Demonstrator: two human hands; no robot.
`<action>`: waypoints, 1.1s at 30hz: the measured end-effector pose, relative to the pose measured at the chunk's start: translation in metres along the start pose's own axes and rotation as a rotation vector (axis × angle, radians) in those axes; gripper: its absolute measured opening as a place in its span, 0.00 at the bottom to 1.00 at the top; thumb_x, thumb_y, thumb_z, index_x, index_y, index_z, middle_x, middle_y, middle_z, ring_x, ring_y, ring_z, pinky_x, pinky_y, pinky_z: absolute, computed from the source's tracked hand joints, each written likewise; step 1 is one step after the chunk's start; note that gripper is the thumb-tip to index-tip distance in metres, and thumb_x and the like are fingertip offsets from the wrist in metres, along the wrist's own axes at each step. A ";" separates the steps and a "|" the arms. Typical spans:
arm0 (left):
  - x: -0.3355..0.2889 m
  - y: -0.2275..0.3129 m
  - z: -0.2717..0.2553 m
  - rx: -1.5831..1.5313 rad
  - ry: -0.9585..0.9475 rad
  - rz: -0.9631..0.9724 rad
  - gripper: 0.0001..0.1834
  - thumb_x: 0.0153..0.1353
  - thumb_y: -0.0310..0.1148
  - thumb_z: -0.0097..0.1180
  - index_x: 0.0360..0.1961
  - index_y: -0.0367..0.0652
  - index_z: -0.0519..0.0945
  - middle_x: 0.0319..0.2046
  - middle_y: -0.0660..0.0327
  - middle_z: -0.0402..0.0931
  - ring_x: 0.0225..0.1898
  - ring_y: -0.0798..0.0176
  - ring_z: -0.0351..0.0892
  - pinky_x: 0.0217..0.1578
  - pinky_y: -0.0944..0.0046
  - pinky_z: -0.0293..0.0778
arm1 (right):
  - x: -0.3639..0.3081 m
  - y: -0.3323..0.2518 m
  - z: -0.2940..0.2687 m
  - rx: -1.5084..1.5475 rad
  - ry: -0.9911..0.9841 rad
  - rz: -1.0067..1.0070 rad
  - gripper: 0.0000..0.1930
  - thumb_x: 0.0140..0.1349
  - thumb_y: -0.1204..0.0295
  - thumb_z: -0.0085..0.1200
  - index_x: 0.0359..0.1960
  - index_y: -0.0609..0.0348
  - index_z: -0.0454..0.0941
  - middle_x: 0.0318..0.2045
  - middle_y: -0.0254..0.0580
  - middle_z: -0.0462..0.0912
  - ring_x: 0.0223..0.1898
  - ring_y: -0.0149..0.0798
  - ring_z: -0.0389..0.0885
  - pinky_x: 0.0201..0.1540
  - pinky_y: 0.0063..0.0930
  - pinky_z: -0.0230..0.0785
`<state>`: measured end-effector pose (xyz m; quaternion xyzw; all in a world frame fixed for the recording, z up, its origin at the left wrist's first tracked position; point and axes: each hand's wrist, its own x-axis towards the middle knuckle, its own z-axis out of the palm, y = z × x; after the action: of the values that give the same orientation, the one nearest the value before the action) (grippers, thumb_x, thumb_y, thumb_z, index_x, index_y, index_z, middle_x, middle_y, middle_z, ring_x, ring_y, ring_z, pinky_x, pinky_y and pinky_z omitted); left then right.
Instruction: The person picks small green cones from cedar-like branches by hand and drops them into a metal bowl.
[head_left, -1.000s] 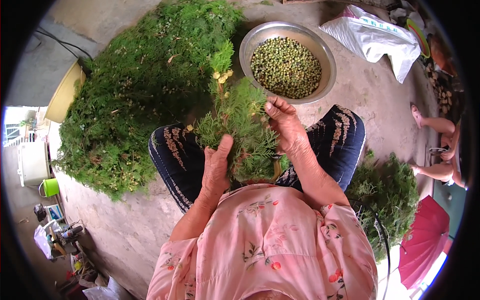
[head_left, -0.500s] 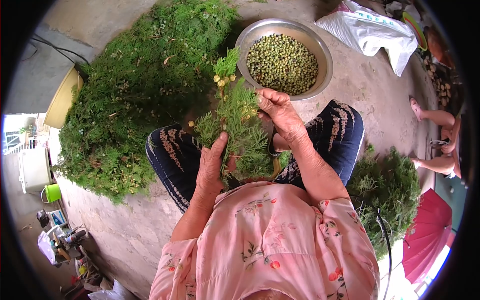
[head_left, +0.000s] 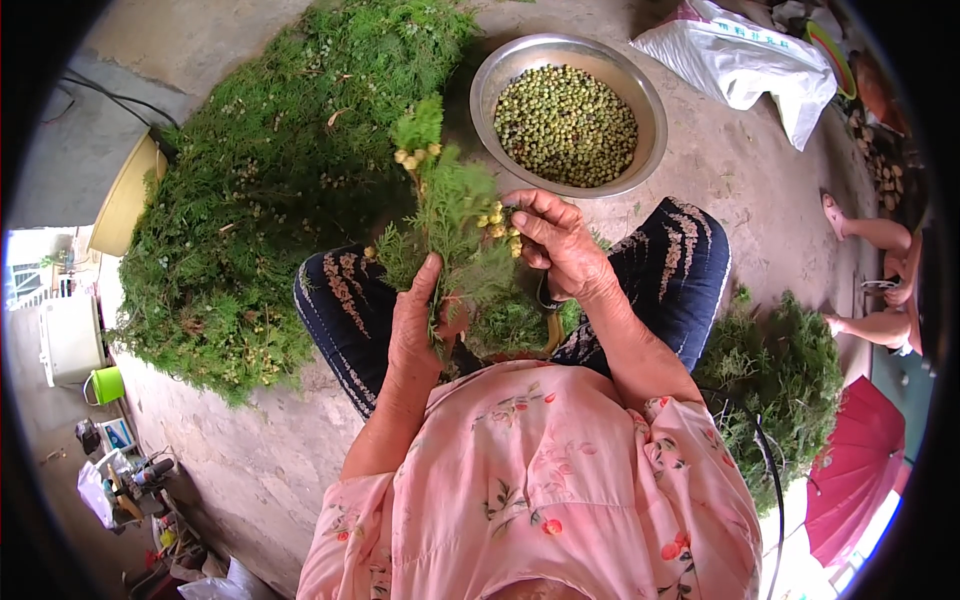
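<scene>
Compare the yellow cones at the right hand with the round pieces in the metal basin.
Colour: the yellow cones are clear yellow; the round pieces are mostly green, some darker.
Number: a few yellow cones show at the right hand; many round pieces lie in the metal basin.
Both are small and roundish.

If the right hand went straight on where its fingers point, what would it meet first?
The right hand, with yellow cones at its fingertips, would probably meet the leafy sprig in the left hand first; depth is unclear.
</scene>
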<state>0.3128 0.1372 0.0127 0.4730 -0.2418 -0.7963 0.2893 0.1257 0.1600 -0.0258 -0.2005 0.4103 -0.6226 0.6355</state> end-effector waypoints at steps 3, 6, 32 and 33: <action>0.004 -0.003 -0.004 -0.099 -0.002 -0.034 0.14 0.57 0.43 0.51 0.34 0.44 0.69 0.09 0.70 0.55 0.09 0.75 0.48 0.19 0.72 0.56 | -0.005 -0.004 0.007 -0.042 0.018 -0.008 0.13 0.59 0.75 0.49 0.47 0.60 0.69 0.21 0.26 0.67 0.15 0.19 0.60 0.16 0.12 0.52; 0.002 -0.002 -0.003 -0.131 -0.011 -0.045 0.14 0.57 0.43 0.51 0.34 0.44 0.69 0.09 0.70 0.56 0.09 0.75 0.48 0.18 0.72 0.55 | -0.003 -0.003 0.011 -0.095 0.052 0.030 0.15 0.59 0.76 0.48 0.49 0.57 0.67 0.21 0.26 0.66 0.16 0.20 0.61 0.16 0.12 0.52; 0.014 -0.015 -0.007 0.539 0.010 0.250 0.35 0.54 0.45 0.55 0.58 0.40 0.57 0.44 0.61 0.70 0.41 0.69 0.70 0.38 0.72 0.68 | -0.010 -0.011 0.002 -0.194 0.063 -0.094 0.12 0.59 0.79 0.47 0.45 0.58 0.71 0.23 0.29 0.69 0.19 0.21 0.65 0.19 0.12 0.56; 0.008 -0.012 -0.001 0.411 -0.089 0.308 0.36 0.53 0.43 0.57 0.58 0.40 0.56 0.44 0.60 0.71 0.41 0.67 0.70 0.40 0.71 0.68 | -0.009 -0.009 0.001 -0.205 0.100 -0.087 0.12 0.59 0.79 0.47 0.45 0.58 0.71 0.23 0.29 0.70 0.19 0.21 0.65 0.19 0.12 0.56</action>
<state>0.3075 0.1398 -0.0008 0.4441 -0.4801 -0.6970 0.2941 0.1213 0.1668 -0.0158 -0.2509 0.4939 -0.6135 0.5627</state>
